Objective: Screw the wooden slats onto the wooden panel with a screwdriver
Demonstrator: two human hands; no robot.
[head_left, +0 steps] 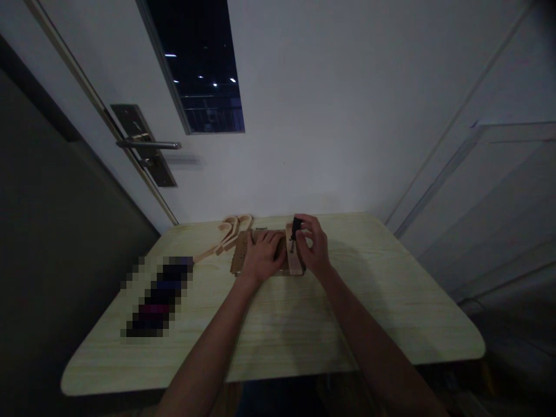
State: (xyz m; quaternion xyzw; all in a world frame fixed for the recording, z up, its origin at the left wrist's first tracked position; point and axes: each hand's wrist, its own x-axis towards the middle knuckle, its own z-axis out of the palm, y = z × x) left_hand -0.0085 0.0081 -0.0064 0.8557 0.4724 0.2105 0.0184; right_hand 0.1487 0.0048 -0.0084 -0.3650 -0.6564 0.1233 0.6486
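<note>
My left hand (263, 258) lies with its fingers spread on a brown, flat piece (240, 255) that has small holes and a jagged left edge. The palm and fingers cover much of its middle. Along the right side of this piece runs a pale wooden strip (295, 265). Over that strip, my right hand (316, 246) is closed on a short black-handled tool (296, 226). Its thin metal shaft slants down to the strip. The dim light hides whether the tip touches it.
Several pale wooden pieces with curved, hook-like ends (228, 230) lie at the back left. A small dark item (261, 229) rests behind the brown piece. On the left is a pixelated dark object (156, 295). The light wood table (391, 313) meets a white door (325, 116) with a metal handle (156, 145).
</note>
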